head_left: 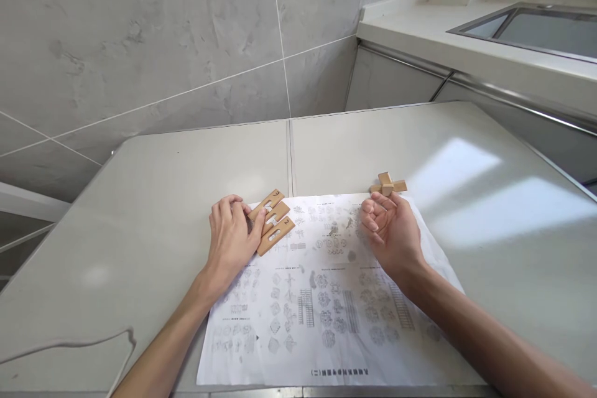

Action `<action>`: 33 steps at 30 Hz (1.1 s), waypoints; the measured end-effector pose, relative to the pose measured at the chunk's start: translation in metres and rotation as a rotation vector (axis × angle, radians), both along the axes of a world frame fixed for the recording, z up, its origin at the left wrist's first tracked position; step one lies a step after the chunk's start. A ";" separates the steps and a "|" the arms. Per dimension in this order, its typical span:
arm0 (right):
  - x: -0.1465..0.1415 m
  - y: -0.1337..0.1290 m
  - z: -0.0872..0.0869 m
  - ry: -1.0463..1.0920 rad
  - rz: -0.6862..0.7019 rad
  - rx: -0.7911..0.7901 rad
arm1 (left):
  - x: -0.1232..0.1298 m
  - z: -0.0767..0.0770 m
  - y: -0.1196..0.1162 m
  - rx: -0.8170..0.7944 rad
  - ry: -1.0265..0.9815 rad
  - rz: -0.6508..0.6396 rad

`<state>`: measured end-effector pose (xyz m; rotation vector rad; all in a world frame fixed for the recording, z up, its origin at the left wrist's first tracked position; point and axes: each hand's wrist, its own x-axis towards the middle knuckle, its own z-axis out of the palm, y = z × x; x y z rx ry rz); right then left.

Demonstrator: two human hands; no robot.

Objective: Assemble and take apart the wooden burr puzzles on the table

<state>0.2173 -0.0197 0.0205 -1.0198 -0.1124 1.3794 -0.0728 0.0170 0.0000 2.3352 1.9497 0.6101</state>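
Three flat wooden puzzle pieces (275, 236) lie side by side at a slant over the upper left of a printed sheet (345, 348). Two show cut-out slots and dark numbers, one of them a 2. My left hand (231, 233) grips them at their left ends, thumb on top and fingers curled behind. At the sheet's top right edge sits a small wooden cross (388, 185) of interlocked pieces. Just below it rests my right hand (394, 230), palm turned inward, fingers loosely bent and nothing in the palm. Whether its fingertips touch the cross, I cannot tell.
The sheet carries rows of small diagrams, its heading upside down to me. Beneath it is a pale table (224, 161) with a seam down the middle. A grey tiled wall (186, 31) stands behind; a white counter (410, 28) with a sink is at the right.
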 end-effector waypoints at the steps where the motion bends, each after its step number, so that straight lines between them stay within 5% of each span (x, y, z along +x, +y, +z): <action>1: -0.001 -0.001 -0.001 -0.034 0.026 0.020 | 0.000 0.000 0.000 -0.007 -0.006 0.001; 8: -0.014 -0.013 -0.002 -0.471 0.369 0.216 | 0.008 0.005 -0.005 -0.115 -0.101 -0.105; 13: -0.023 -0.020 -0.011 -1.103 0.620 0.732 | 0.018 0.008 -0.011 -0.072 -0.210 -0.155; 18: -0.027 -0.025 -0.023 -1.441 0.762 1.115 | 0.023 0.015 -0.015 -0.041 -0.391 -0.167; 22: -0.029 -0.027 -0.028 -1.579 0.825 1.166 | 0.026 0.017 -0.016 -0.056 -0.482 -0.185; 33: -0.027 -0.025 -0.028 -1.629 0.728 1.071 | 0.028 0.021 -0.020 -0.114 -0.626 -0.241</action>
